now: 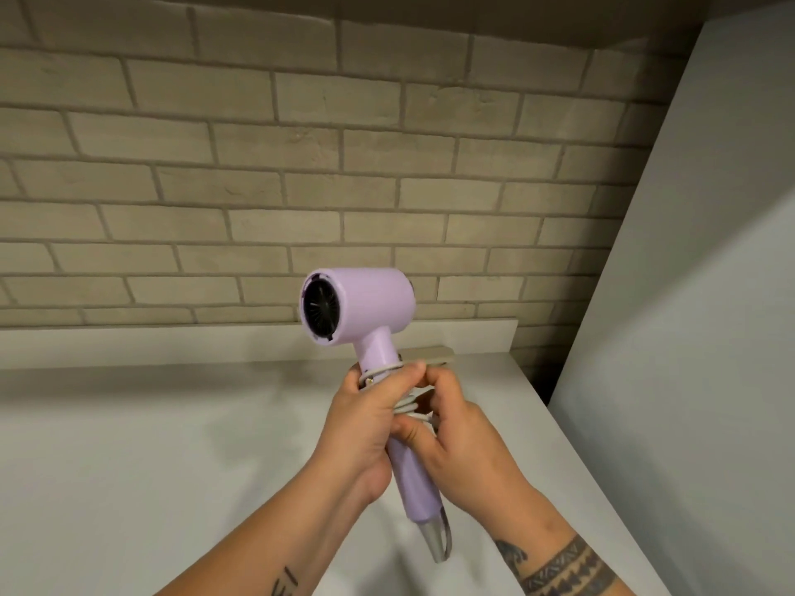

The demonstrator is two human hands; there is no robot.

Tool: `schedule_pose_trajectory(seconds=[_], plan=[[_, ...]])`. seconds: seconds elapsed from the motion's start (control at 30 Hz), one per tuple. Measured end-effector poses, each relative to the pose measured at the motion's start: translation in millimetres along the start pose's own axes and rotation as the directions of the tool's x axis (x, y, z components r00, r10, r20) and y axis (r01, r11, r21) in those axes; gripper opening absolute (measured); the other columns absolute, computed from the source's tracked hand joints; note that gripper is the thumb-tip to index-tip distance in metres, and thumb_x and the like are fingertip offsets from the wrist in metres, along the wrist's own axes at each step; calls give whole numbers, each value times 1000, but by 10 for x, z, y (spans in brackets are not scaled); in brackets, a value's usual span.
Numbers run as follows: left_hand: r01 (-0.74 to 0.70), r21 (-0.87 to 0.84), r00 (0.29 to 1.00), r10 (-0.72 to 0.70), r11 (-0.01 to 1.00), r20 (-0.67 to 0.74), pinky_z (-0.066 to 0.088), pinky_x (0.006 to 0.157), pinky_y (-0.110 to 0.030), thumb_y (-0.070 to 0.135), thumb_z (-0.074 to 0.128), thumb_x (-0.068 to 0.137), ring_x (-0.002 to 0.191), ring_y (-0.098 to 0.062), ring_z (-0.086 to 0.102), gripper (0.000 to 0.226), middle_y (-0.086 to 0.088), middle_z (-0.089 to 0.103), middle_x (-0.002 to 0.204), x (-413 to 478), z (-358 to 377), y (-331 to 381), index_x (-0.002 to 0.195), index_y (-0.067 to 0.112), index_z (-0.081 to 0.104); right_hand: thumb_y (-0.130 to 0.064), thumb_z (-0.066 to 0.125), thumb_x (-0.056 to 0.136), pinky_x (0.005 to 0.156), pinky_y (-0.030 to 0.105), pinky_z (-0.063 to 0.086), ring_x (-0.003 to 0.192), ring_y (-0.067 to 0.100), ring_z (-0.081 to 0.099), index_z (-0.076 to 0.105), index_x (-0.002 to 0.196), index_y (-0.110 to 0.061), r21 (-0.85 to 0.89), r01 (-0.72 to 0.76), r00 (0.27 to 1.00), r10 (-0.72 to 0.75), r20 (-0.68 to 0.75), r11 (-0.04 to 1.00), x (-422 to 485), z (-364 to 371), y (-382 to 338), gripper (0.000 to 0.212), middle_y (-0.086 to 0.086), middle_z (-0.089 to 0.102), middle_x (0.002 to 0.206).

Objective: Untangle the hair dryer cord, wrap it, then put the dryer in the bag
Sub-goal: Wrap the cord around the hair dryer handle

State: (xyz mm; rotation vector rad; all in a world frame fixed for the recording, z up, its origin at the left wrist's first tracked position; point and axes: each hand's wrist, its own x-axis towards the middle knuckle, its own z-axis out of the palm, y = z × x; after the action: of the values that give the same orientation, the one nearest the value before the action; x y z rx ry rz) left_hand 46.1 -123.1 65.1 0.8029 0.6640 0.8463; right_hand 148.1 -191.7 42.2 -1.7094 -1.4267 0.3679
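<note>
In the head view, the lilac plastic hair dryer [370,303] was held up above the white table [150,445]. Its barrel sat above the fingers, and its handle ran down between both palms to a silver-grey cord collar [433,542] below the wrists. The left hand [365,423] had its fingers curled round the handle, with the thumb lying over the top turns of the pale grey cord [404,407]. The right hand [466,440] pinched those coils from the other side, its fingers [441,382] bent tight and its thumb pressed against the lower loops. Several turns sat bunched between the two grips, so the wrapping looked close to done. The likeliest trouble was the coil springing loose: the loops seemed held by finger pressure alone, and if either hand let go before the free end was tucked, they could slide down the smooth handle and unwind. Where the plug lay could not be told. A tight bend just beyond the collar might also strain the cord. No bag showed, so reaching for one would leave a single hand holding everything. A flat beige block [434,354] lay on the table beyond the fingers.
</note>
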Motion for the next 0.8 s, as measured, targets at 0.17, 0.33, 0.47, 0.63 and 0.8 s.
schedule_pose_trajectory(seconds=[0.17,0.33,0.47,0.63,0.8], plan=[[181,-149,982,-170,972,84,53,55,-30,-2,55,65,52,-26,56,31,-10,52,68,61,-111,119,91,15,59,-41,74,80,67,28,54,69,7,65,55,103,-31,222,-98,995,88,52,970,2,11,15,32,-9,72,79],[263,-176,950,-223,949,218,49,60,-30,9,60,48,59,-23,51,33,-12,55,72,117,-221,211,80,8,67,-7,65,95,48,20,35,46,8,43,53,89,-9,533,-240,970,175,170,811,67,13,1,13,-5,52,53],[234,-179,919,-157,956,361,51,66,-35,15,74,35,67,-26,56,48,-12,58,83,164,-298,146,83,8,70,-13,62,97,44,17,32,45,8,40,50,102,-9,594,-302,949,175,263,746,52,4,-65,14,-4,53,56],[131,1,918,-122,991,378,55,63,-33,19,73,43,66,-25,61,57,-11,60,81,127,-353,145,98,9,65,-6,62,96,51,9,38,49,-2,50,49,104,-10,612,-199,978,113,177,765,-37,17,-83,16,-2,62,66],[-155,243,954,81,958,289,50,82,-40,15,54,65,86,-23,62,46,-4,66,88,28,-219,206,111,14,54,-18,74,80,84,41,55,87,30,68,56,99,-29,543,-65,998,60,27,837,-73,-70,-17,29,10,74,96]])
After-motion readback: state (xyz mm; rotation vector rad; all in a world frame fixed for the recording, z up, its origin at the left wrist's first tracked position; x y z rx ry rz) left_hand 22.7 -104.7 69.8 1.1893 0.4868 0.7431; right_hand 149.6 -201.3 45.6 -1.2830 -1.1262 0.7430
